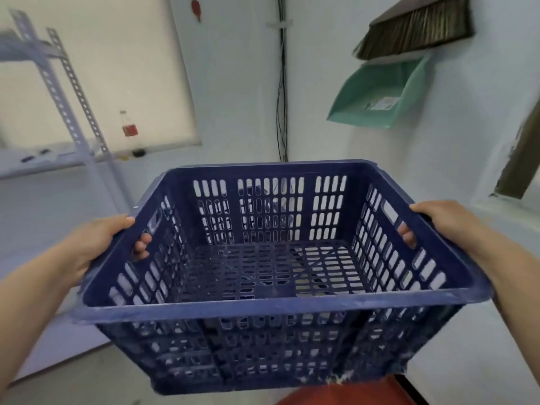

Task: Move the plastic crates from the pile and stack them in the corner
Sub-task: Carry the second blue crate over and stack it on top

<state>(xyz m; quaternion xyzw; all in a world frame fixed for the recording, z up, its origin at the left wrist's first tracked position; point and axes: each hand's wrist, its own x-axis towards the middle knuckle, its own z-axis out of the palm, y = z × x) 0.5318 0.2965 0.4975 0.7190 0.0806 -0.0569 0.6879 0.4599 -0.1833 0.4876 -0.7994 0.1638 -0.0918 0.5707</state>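
Observation:
A dark blue slotted plastic crate (271, 308) is held up in the air in front of me, empty and tilted a little toward me. My left hand (96, 244) grips its left rim, fingertips poking through the side handle slot. My right hand (438, 220) grips the right rim the same way, fingers through the handle slot. Below the crate's near bottom edge shows a red crate (344, 394), mostly hidden. The room corner lies straight ahead behind the blue crate.
A metal shelf rack (73, 112) stands at the left against a window blind, with a bottle (128, 127) on the sill. A broom (415, 27) and green dustpan (377, 95) hang on the right wall. Cables (282, 97) run down the corner.

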